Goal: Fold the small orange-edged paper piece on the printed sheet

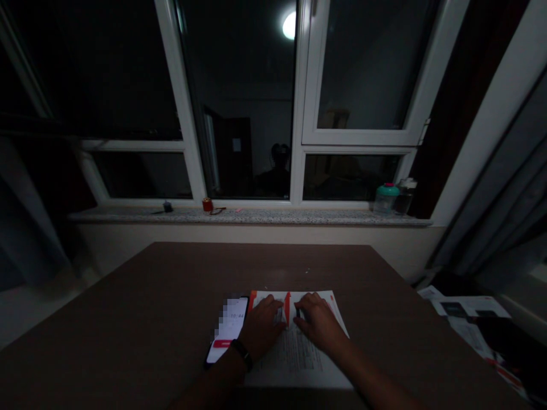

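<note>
A white printed booklet or stack of sheets (299,364), with orange-red marks along its top, lies on the brown table in front of me. My left hand (262,324), a dark band on its wrist, rests on its upper left part, fingers slightly bent and thumb apart. Across from it, my right hand (318,320) lies on the upper right part, thumb and forefinger spread. Between the two hands shows a narrow red shape (286,310); I cannot tell whether it is printed or a loose piece. Neither hand visibly grips anything. Against the booklet's left side lies a lit phone (228,327).
The brown table (128,319) reaches toward a stone windowsill (265,216). On the sill stand a teal-lidded bottle (386,199), a clear bottle (405,196), a small red object (207,204) and a small dark object (167,206). Papers (474,306) lie beyond the table's right edge.
</note>
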A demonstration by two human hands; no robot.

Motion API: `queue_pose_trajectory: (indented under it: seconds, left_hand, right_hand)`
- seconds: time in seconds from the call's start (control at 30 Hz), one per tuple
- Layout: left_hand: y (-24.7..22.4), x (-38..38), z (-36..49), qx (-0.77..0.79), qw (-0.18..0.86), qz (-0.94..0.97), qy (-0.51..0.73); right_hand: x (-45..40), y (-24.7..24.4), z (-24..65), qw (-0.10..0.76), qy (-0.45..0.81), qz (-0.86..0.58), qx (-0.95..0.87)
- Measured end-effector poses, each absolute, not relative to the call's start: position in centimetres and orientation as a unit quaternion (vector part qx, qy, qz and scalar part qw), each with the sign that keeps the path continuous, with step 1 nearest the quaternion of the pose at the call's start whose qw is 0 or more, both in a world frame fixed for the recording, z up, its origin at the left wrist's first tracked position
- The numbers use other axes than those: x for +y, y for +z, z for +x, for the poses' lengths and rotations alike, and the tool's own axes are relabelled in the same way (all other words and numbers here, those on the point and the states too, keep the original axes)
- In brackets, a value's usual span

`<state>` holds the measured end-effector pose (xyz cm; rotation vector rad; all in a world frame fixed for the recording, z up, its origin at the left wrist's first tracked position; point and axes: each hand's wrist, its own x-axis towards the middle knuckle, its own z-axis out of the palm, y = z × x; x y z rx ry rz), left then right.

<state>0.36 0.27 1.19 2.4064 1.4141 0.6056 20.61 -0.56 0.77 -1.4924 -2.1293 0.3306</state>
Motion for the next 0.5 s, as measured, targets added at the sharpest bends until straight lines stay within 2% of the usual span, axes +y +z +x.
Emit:
queue_pose_trajectory:
  seconds: [0.33,0.5]
  left_hand:
    - [0.95,0.32,0.35,0.488,0.136,0.835,0.215]
    - [1.52,0.16,0.5,0.482,0.14,0.831,0.238]
  right_hand:
    - [-0.67,0.85,20.38,0.232,0.099,-0.544,-0.8]
    - [-0.4,0.36,20.26,0.29,0.126,-0.539,-0.781]
